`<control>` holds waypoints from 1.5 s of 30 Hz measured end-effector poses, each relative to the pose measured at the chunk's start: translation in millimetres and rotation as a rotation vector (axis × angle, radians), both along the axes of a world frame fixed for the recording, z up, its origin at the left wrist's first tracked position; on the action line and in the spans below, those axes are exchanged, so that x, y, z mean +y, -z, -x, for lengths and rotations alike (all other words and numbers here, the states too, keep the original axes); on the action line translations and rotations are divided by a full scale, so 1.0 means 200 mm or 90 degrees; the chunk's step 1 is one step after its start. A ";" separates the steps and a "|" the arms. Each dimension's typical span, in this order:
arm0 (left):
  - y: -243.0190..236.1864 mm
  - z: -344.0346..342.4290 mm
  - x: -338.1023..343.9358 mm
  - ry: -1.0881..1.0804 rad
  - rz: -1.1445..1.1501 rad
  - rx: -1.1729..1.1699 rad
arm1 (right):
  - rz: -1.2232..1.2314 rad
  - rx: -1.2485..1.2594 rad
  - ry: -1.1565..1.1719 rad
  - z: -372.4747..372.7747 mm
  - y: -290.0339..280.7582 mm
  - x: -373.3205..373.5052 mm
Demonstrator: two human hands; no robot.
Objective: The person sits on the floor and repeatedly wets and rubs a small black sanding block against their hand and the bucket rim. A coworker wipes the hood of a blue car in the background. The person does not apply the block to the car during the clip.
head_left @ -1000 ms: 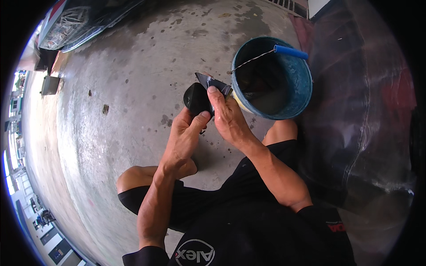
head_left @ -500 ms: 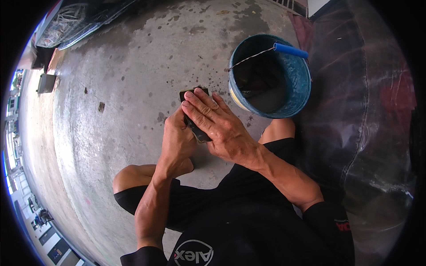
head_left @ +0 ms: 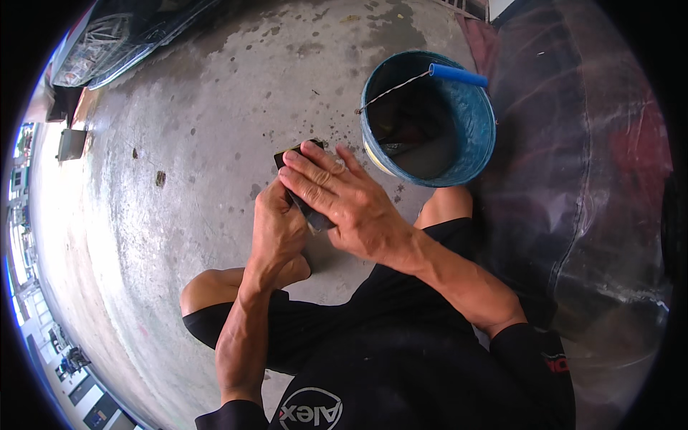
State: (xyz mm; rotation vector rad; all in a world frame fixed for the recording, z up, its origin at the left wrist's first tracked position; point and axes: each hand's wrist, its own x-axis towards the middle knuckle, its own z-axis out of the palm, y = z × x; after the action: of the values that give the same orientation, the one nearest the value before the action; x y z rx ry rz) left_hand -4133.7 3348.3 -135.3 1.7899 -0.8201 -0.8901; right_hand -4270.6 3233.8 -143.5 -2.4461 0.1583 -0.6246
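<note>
Above the floor between my knees, a dark, flat rectangular block [head_left: 314, 215] with a paler edge is tilted, its far end toward the left. My left hand [head_left: 278, 223] is wrapped round its left side, thumb and fingers closed. Across its top lies my right hand [head_left: 358, 204], flat, with long fingers stretched toward the far left and the little finger slightly apart. Most of the block's upper face is hidden under those fingers, and its underside is out of sight. I cannot tell its exact kind.
A blue bucket [head_left: 490, 143] of murky dark liquid stands just beyond my right knee, its wire handle with a blue grip [head_left: 459, 74] across the rim. Dark plastic sheeting [head_left: 573, 179] covers something on the right. Water spots mark the concrete floor [head_left: 208, 179]. A vehicle's corner [head_left: 107, 43] shows far left.
Both hands and the block have shifted slightly left. The block's far end leans a little more leftward. The bucket sits slightly further left in the view, as the camera has moved a bit.
</note>
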 end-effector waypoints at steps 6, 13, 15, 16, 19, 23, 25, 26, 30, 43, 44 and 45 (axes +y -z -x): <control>0.00 -0.01 0.01 0.015 0.020 0.000 | -0.001 0.005 0.021 -0.02 0.01 -0.01; 0.04 0.02 0.00 0.009 -0.001 -0.245 | -0.010 0.014 0.048 -0.07 0.03 -0.04; 0.04 0.02 0.00 0.026 -0.103 -0.277 | -0.001 0.017 0.040 -0.02 0.05 -0.08; 0.02 0.03 0.00 0.032 -0.098 -0.294 | 0.002 0.021 0.035 -0.01 0.06 -0.09; 0.01 0.04 0.01 0.068 -0.091 -0.365 | -0.037 0.003 0.037 -0.01 0.01 0.01; -0.01 0.05 0.01 0.075 -0.044 -0.362 | -0.081 0.012 0.060 -0.01 0.09 -0.08; 0.01 0.04 0.01 0.062 -0.036 -0.363 | -0.129 0.010 0.086 -0.02 0.08 -0.09; 0.02 0.04 0.01 0.056 -0.032 -0.364 | -0.102 -0.013 0.065 -0.01 0.05 -0.03; 0.05 0.00 0.08 0.061 0.033 -0.325 | -0.124 -0.036 0.046 -0.05 -0.02 0.03; 0.00 0.00 -0.02 -0.111 0.070 -0.057 | -0.435 -0.054 0.117 -0.06 0.03 -0.02; 0.00 -0.02 -0.01 -0.113 0.044 -0.008 | -0.434 -0.081 0.124 -0.07 0.05 -0.01; 0.01 -0.03 -0.01 -0.105 0.022 0.067 | -0.408 -0.089 0.131 -0.08 0.06 -0.01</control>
State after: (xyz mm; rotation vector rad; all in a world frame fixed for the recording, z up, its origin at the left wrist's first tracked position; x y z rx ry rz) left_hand -4127.3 3345.5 -137.9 1.7379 -0.6076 -0.8486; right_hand -4255.5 3232.1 -155.2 -1.7751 0.4782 -0.7000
